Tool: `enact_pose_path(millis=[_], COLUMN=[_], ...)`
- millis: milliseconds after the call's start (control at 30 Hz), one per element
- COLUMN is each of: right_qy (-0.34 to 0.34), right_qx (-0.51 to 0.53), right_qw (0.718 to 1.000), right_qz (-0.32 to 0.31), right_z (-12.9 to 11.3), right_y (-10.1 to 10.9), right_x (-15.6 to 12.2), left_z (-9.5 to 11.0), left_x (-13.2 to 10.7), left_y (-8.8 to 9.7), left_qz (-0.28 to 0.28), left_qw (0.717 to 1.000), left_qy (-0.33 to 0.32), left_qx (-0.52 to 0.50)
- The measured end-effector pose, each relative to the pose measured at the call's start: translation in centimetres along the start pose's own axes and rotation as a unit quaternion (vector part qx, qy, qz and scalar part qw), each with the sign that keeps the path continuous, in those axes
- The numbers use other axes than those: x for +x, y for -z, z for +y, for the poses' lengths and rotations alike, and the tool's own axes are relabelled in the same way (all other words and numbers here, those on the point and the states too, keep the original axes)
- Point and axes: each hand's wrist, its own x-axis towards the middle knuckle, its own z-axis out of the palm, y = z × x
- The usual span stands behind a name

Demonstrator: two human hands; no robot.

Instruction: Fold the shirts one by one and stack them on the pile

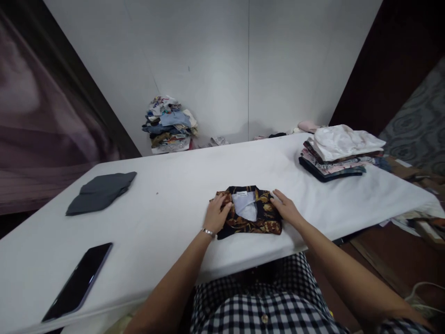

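Observation:
A folded shirt [250,226] with a dark and gold-brown print lies on the white table in front of me, its collar facing away. Inside the neck opening a pale lining and a white label show. My left hand [217,213] rests on the shirt's left side, fingers stretched out and partly spread. On the opposite side, my right hand [285,208] touches the shirt's right edge, its fingers extended. Neither hand grips the cloth.
White cloth covers the table [174,208]. A stack of folded clothes [344,148] stands at the right, a dark grey folded garment [100,192] lies at the left, and a phone [79,280] is near the front left. Behind the table rises a clothes pile [170,123] against the wall.

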Motion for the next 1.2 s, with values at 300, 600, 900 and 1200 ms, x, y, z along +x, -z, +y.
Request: enact_pose_path(millis=[300,600,900,1200], right_qy=[-0.198,-0.323,-0.266,-0.24], right_qx=[0.197,0.357,0.362,0.437], right_qw=[0.959,0.853,0.87,0.833], right_qz=[-0.043,-0.203,-0.203,-0.238], right_z=[-1.8,-5.0,-6.5,-6.7], right_y=[1.4,0.7,-0.1,-0.7], right_x=[-1.4,-0.5,-0.8,-1.8], left_z=[-0.4,1.4,4.6,5.7], left_x=[-7.1,-9.5,-10.8,-9.9], left_y=[1.4,1.9,0.4,-0.2], left_qz=[0.12,0.113,-0.158,-0.108], left_qw=[0.984,0.898,0.559,0.515], left_qy=[0.047,0.206,0.401,0.418], left_qx=[-0.124,-0.371,-0.708,-0.74])
